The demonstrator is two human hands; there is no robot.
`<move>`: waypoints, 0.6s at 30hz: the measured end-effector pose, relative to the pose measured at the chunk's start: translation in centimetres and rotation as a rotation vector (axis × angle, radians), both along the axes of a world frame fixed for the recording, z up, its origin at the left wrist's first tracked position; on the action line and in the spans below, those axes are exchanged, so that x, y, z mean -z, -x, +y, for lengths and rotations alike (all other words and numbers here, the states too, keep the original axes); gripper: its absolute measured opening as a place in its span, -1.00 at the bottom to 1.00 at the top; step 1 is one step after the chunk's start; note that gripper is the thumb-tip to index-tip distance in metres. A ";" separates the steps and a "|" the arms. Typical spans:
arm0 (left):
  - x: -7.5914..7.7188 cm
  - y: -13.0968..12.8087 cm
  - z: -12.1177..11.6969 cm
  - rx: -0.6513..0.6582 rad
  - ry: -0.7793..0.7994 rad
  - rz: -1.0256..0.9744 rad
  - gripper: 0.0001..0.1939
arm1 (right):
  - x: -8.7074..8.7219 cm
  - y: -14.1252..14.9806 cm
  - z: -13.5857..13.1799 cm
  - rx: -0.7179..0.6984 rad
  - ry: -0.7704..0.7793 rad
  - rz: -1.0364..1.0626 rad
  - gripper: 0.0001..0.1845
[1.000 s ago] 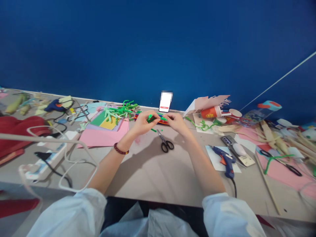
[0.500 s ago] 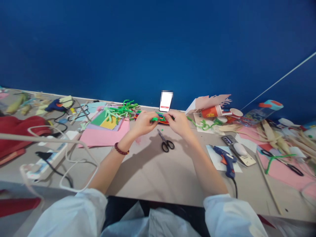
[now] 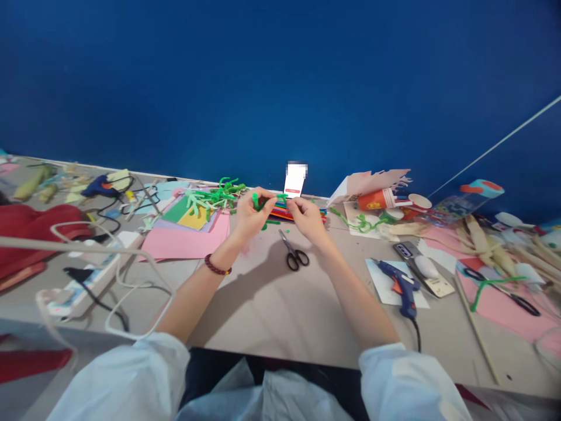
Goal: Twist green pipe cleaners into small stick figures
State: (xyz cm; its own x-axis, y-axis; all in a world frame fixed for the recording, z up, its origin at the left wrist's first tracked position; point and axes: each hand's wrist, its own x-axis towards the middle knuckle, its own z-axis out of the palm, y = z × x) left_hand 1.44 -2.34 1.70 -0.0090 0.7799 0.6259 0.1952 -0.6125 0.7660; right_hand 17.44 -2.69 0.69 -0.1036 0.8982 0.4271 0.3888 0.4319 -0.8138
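Beige tabletop [image 3: 263, 310] before a blue wall [image 3: 280, 76]; left hand [image 3: 249, 215] and right hand [image 3: 308, 221] both closed, pinching a green pipe cleaner [image 3: 268, 202] between the fingertips, held just above a stack of coloured strips [image 3: 298, 214]. Black-handled scissors [image 3: 293, 258] lie just below the hands.

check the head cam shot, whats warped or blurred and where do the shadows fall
In the head view, the back edge of the tabletop bows from wide-angle distortion, the phone is pixelated at its top, and a soft shadow from the left hand and forearm lies across the tabletop.
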 end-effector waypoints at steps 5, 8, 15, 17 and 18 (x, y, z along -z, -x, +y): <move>-0.1 0.4 0.3 0.246 0.376 -0.185 -0.81 | -0.2 0.4 -0.8 0.074 -0.141 -0.194 -0.62; -0.3 0.8 0.3 0.378 0.464 -0.219 -0.78 | -0.3 0.1 -0.8 0.102 -0.152 -0.220 -0.68; -0.4 0.6 0.1 0.273 0.431 -0.137 -0.80 | -0.2 0.0 -0.7 0.124 -0.163 -0.294 -0.65; -0.2 0.4 0.1 0.161 0.371 -0.115 -0.83 | -0.4 0.3 -1.0 0.125 -0.167 -0.336 -0.62; -0.1 0.3 0.2 0.091 0.308 -0.082 -0.86 | -0.5 0.4 -1.2 0.120 -0.170 -0.362 -0.63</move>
